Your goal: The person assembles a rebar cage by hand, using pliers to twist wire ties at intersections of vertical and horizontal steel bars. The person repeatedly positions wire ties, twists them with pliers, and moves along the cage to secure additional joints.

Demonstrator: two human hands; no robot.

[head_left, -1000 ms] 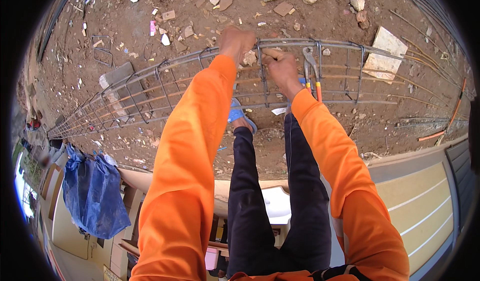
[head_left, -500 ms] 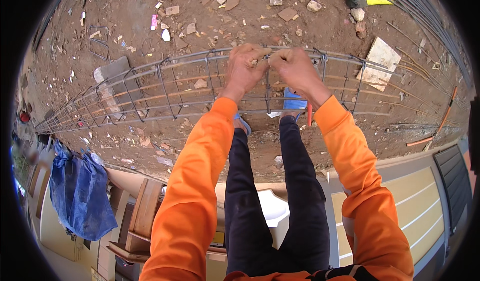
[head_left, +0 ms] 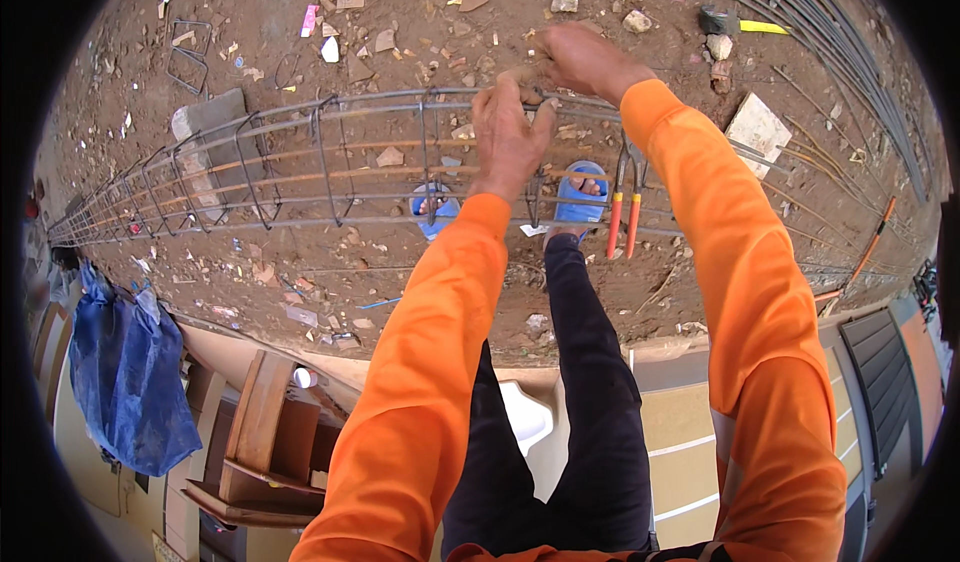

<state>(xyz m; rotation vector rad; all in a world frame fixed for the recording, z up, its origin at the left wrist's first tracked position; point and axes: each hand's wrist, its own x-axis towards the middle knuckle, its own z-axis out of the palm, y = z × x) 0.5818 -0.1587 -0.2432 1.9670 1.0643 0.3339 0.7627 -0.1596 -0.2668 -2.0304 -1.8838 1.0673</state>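
A long rebar cage (head_left: 340, 173) of lengthwise bars and square stirrups runs across in front of me. My left hand (head_left: 508, 137) is closed at its far upper bar, fingers curled around the spot where a stirrup crosses. Just beyond that bar, my right hand (head_left: 590, 60) is raised to the right with its fingers bent together; whatever they pinch is too small to make out. Pincers (head_left: 625, 202) with red and yellow handles hang on the cage, right of my left hand. My feet in blue sandals (head_left: 581, 194) stand under and beside the bars.
Loose steel rods (head_left: 850, 52) lie at the far right, near a hammer-like tool (head_left: 740, 24) with a yellow handle. A pale broken tile (head_left: 760, 134) and a grey slab (head_left: 222, 147) lie by the cage. A blue tarp (head_left: 125, 382) and wooden furniture (head_left: 265, 432) are behind me.
My right hand has parted from my left and moved up, away from the bar. My left hand stays on the cage. The pincers' handles now show more fully, and my view has shifted slightly.
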